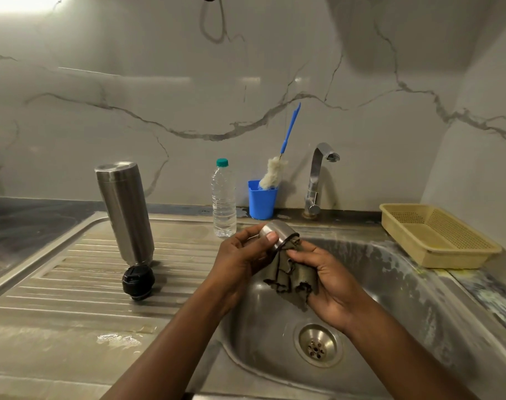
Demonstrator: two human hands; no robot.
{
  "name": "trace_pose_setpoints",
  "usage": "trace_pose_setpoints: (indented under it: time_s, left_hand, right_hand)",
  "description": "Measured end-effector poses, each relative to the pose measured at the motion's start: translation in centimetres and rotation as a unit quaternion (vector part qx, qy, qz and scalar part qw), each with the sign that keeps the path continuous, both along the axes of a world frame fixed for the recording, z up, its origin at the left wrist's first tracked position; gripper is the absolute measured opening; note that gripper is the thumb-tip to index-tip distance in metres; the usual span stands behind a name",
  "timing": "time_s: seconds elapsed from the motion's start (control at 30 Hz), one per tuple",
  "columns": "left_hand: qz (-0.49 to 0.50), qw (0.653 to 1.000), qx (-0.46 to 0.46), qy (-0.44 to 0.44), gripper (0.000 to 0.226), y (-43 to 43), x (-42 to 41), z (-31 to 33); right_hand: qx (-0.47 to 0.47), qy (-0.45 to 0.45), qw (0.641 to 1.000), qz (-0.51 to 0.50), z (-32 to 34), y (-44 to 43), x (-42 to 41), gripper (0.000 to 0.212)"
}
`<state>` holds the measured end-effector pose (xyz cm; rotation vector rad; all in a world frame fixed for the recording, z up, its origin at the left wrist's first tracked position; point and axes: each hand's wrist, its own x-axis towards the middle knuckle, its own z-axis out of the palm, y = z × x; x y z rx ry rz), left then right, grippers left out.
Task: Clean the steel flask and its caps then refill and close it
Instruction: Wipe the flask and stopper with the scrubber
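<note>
steel cap [279,233] and cloth [295,280], held over sink [390,284]
left hand [243,252] grips the cap, thumb across its side; right hand [329,281] pinches the olive cloth, whose top edge meets the cap's open end. steel flask [124,212] stands inverted on the drainboard [73,284], black inner cap [138,280] touching its mouth. behind: water bottle [223,202], blue cup [261,202] holding a brush [273,174], tap [318,174]; yellow basket [436,238] right of the sink

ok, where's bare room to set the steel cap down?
Drainboard between the black cap and the left hand, and its flat near edge. Crowded: back ledge with water bottle, blue cup, tap; yellow basket at right.
</note>
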<state>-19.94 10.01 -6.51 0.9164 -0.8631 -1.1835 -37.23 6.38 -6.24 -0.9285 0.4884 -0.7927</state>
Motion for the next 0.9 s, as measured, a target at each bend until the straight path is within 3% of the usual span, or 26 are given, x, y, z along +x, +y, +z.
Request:
trace_pose_setpoints:
  time_s: [0.1, 0.17, 0.27, 0.33, 0.47, 0.6, 0.73, 0.9]
  left_hand:
    - [0.038, 0.998, -0.003, -0.051, 0.039, 0.0, 0.1, -0.4]
    - [0.061, 0.995, -0.006, -0.080, 0.029, 0.2, -0.3, -0.3]
    - [0.077, 0.984, -0.024, -0.160, 0.022, 0.4, -1.3, -0.2]
    - [0.077, 0.981, -0.027, -0.176, 0.022, 0.6, -1.4, -0.2]
    - [0.026, 0.996, -0.009, -0.086, 0.036, 1.0, -0.8, 0.3]
    - [-0.007, 1.000, -0.014, -0.015, 0.042, 1.0, -0.8, 1.0]
    - [0.036, 0.997, -0.047, -0.038, 0.045, 0.8, -0.5, 1.3]
    - [0.099, 0.990, -0.045, -0.085, 0.039, 0.9, 0.6, 1.8]
  right_hand:
    - [-0.126, 0.127, 0.978, -0.106, -0.6, -0.4, 0.2, 0.035]
    - [-0.250, 0.233, 0.927, -0.157, -0.6, -0.2, 0.3, 0.034]
    - [-0.371, 0.282, 0.872, -0.153, -0.8, 0.1, 0.4, 0.031]
    - [-0.345, 0.277, 0.886, -0.138, -0.8, 0.3, 0.4, 0.031]
    - [-0.101, 0.110, 0.987, -0.050, 0.1, 0.4, 0.3, 0.032]
    - [0.057, -0.037, 0.998, 0.011, 0.8, 0.2, -0.2, 0.037]
    - [0.089, -0.061, 0.994, 0.005, 0.6, -0.2, -0.3, 0.039]
    - [0.043, 0.005, 0.999, 0.002, 0.5, -0.5, -0.6, 0.041]
